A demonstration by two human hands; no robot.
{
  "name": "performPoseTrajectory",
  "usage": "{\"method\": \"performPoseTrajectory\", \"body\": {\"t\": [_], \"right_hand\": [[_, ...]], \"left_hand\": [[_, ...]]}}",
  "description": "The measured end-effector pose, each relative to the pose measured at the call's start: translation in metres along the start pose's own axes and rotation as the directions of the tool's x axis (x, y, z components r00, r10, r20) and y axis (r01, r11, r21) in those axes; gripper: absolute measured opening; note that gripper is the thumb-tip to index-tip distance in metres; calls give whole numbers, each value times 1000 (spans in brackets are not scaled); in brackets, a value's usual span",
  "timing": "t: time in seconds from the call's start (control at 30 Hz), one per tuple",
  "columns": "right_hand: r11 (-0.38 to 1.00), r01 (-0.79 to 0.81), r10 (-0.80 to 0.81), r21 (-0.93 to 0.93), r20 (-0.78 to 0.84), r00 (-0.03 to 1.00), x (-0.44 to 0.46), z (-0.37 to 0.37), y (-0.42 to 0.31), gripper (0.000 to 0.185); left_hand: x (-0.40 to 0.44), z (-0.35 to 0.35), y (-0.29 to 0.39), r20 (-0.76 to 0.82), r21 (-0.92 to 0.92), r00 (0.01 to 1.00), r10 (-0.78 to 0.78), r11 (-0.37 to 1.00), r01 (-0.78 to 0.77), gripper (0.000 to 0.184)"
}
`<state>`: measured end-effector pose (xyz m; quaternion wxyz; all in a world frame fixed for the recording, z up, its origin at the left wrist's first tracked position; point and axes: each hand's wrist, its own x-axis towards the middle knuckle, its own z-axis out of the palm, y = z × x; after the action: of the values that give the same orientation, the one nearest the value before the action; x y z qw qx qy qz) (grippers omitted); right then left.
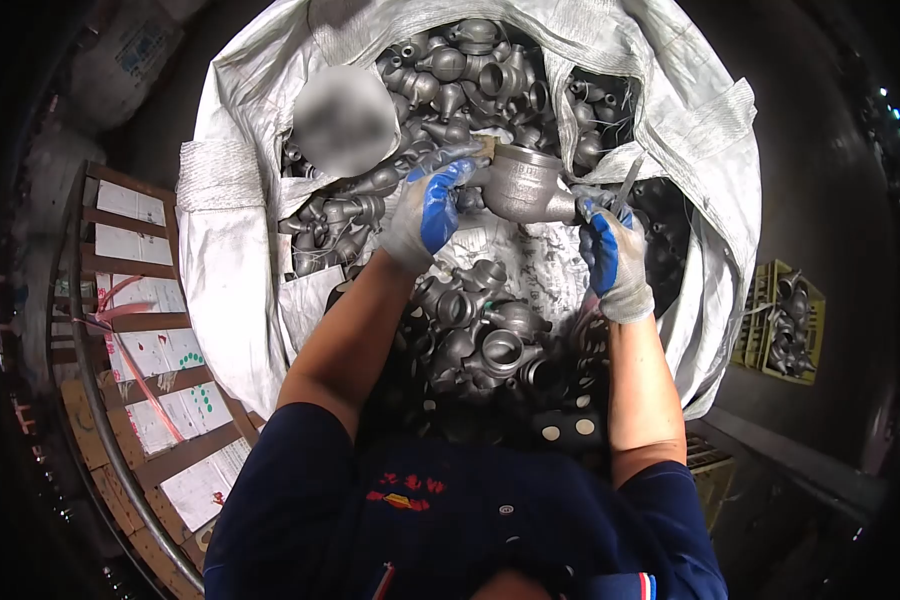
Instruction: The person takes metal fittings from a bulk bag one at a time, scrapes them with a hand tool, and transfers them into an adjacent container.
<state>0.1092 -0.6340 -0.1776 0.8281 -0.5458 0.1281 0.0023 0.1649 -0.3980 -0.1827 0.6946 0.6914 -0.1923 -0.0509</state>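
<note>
A grey metal casting (522,183) with a round collar and raised lettering is held up between my gloved hands. My left hand (430,208), in a white glove with a blue coated palm, closes on its left end. My right hand (615,245), gloved the same way, grips the narrow spout at its right end. A thin flat metal tool (627,188) also sticks up from the right fingers; its kind is unclear. Below the hands, similar castings (485,335) lie heaped close to my body. Gloves and casting hide the exact finger contact.
A large white woven sack (232,270) surrounds the work, with many castings (460,65) at its far side. A wooden slatted crate (145,335) stands at left. At right, a yellow plastic crate (760,315) holds more metal parts. A blurred round patch covers part of the sack.
</note>
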Motion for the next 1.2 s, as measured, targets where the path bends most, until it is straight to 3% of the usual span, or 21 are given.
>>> {"method": "performPoseTrajectory", "body": {"t": [0.03,0.13,0.17,0.2,0.23,0.27,0.3,0.37,0.43,0.53,0.57,0.6,0.73,0.83,0.9,1.03,1.07,1.1,1.13,1.17,1.2], "right_hand": [[1000,-3,3,-1,0,1000,0,0,-1,16],[997,-41,36,65,83,996,-2,7,-10,22],[997,-44,39,64,82,996,-5,11,-14,22],[997,-52,46,52,107,993,-7,14,-17,26],[997,-61,55,39,133,990,-8,15,-18,29],[997,-73,69,28,123,990,-9,13,-15,32],[997,-73,69,28,124,990,-10,14,-16,32],[997,-70,67,15,134,989,-12,16,-17,32],[999,-42,44,-16,152,987,-10,10,-11,26],[995,-38,50,-97,118,992,-11,10,-13,17],[987,-65,75,-146,65,995,-12,12,-13,16],[987,-65,75,-147,65,995,-11,12,-12,16],[990,-105,104,-95,-20,994,-9,11,-9,15],[986,-82,83,-147,1,997,-9,9,-10,18],[981,-77,80,-180,9,997,-10,10,-11,19],[965,-68,65,-255,-19,998,-9,11,-13,22],[954,-68,62,-291,-29,998,-9,10,-12,24],[954,-69,64,-291,-29,998,-9,8,-8,24],[944,60,-55,-323,24,998,-8,5,-2,24],[919,188,-171,-348,80,982,-8,4,2,24],[919,187,-170,-348,80,982,-9,5,1,24]], "left_hand": [[1,2,4,5,-191,995,-95,977,94,31],[12,-1,-8,-73,112,990,124,987,-115,29],[10,-2,-12,-93,-209,992,-87,976,66,34],[10,1,-4,-110,-522,950,-293,830,196,40],[9,-1,-8,-110,-522,949,-296,829,198,40],[8,-6,-14,-129,-130,987,-95,988,78,41],[7,-8,-12,-97,79,995,2,997,5,42],[4,-11,-6,10,527,976,219,828,-191,32],[3,-9,-3,112,724,944,311,625,-292,25],[7,-2,-8,5,556,953,304,791,-255,27],[11,-1,-16,-197,69,980,-16,997,30,22],[14,0,-21,-203,-465,900,-386,847,258,18],[11,7,-23,-301,-350,902,-309,916,197,19],[8,2,-18,-180,-516,864,-470,793,324,25],[8,-3,-36,-204,-385,903,-377,879,280,24],[6,0,-43,-307,-275,883,-354,922,274,25],[3,-3,-40,-198,19,980,-30,999,35,25],[3,-5,-38,-98,158,988,117,982,-100,25],[3,-8,-36,4,269,966,260,930,-251,25],[7,-11,-34,117,623,861,495,638,-452,24],[7,-11,-33,218,748,794,567,426,-510,25]]}}
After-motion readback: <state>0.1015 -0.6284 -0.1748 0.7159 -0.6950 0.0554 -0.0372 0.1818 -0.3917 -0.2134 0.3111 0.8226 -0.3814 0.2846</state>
